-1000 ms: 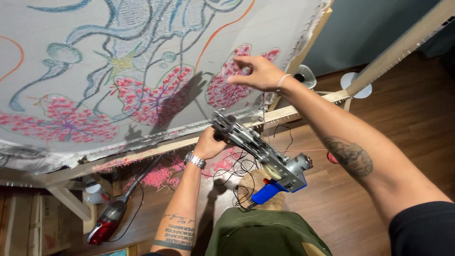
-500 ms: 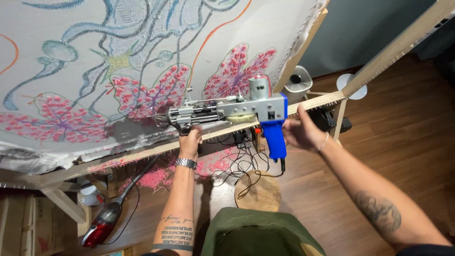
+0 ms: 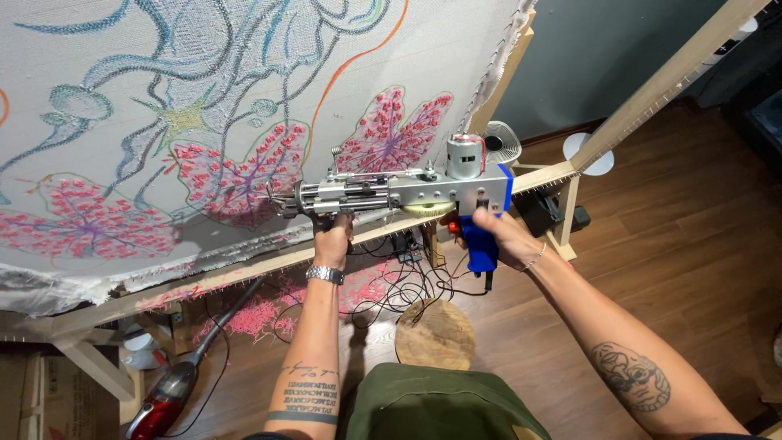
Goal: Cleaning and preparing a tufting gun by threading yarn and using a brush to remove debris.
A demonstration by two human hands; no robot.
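Observation:
A tufting gun (image 3: 399, 191) with a silver body, grey motor and blue handle is held level in front of a stretched white cloth (image 3: 244, 90) drawn with blue lines and pink tufted leaf shapes. My left hand (image 3: 332, 240), a watch on its wrist, grips the gun's front handle from below. My right hand (image 3: 501, 236) is wrapped round the blue rear handle. The gun's needle end points left toward a pink leaf (image 3: 236, 175).
The cloth is stretched on a wooden frame (image 3: 244, 265). On the wooden floor below lie tangled black cables (image 3: 391, 285), pink yarn scraps (image 3: 252, 314), a round wooden stool (image 3: 434, 334) and a red hand vacuum (image 3: 163, 395). A small white fan (image 3: 498, 145) stands behind the frame.
My right hand left the cloth and took the blue handle. The gun swung from hanging tilted below the frame up to level at the cloth, then shifted slightly left.

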